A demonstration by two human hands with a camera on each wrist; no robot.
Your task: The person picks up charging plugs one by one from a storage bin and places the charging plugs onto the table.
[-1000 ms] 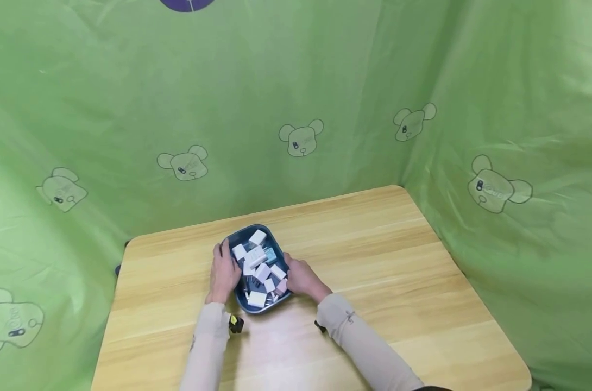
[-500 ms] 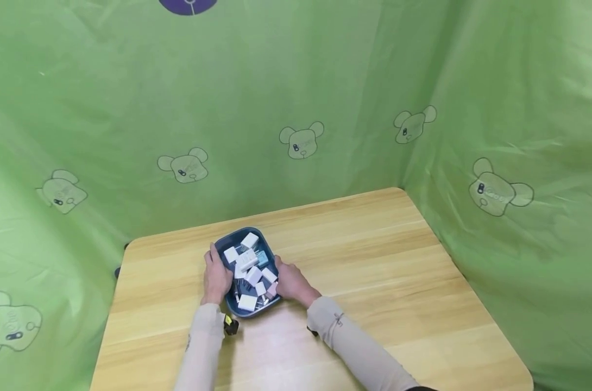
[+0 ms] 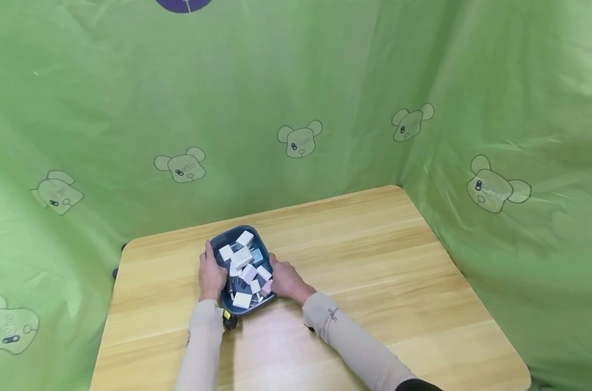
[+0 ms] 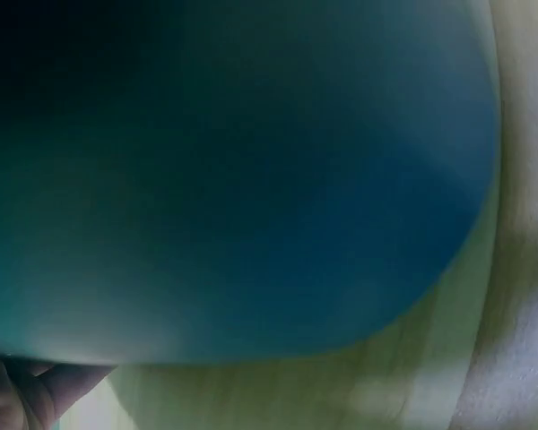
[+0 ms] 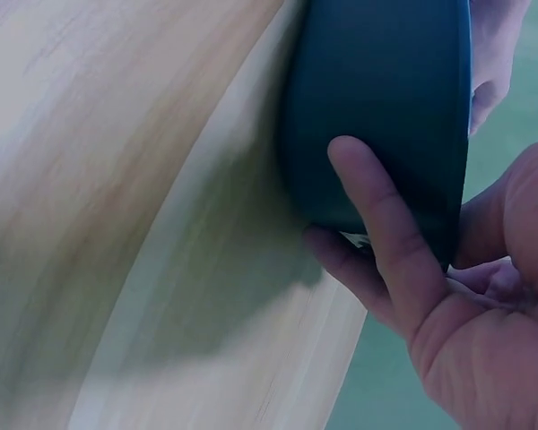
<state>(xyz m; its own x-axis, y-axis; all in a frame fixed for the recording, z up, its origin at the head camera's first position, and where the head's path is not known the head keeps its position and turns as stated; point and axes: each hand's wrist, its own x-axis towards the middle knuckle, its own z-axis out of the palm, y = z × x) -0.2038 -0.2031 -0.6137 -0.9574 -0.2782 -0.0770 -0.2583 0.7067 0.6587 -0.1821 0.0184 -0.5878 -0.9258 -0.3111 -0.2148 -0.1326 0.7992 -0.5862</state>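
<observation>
Dark-blue plastic bin (image 3: 227, 239) of charger plugs (image 3: 242, 258), gripped at its sides by left hand (image 3: 211, 276) and right hand (image 3: 287, 281) over the wooden table (image 3: 350, 255); only the right wrist view shows right fingers (image 5: 377, 202) spread against its outer wall.

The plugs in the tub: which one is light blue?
It's the light-blue plug in the tub, on the side held by the right hand, beside a big white plug. Others around it look white, pale purple or pink.
</observation>
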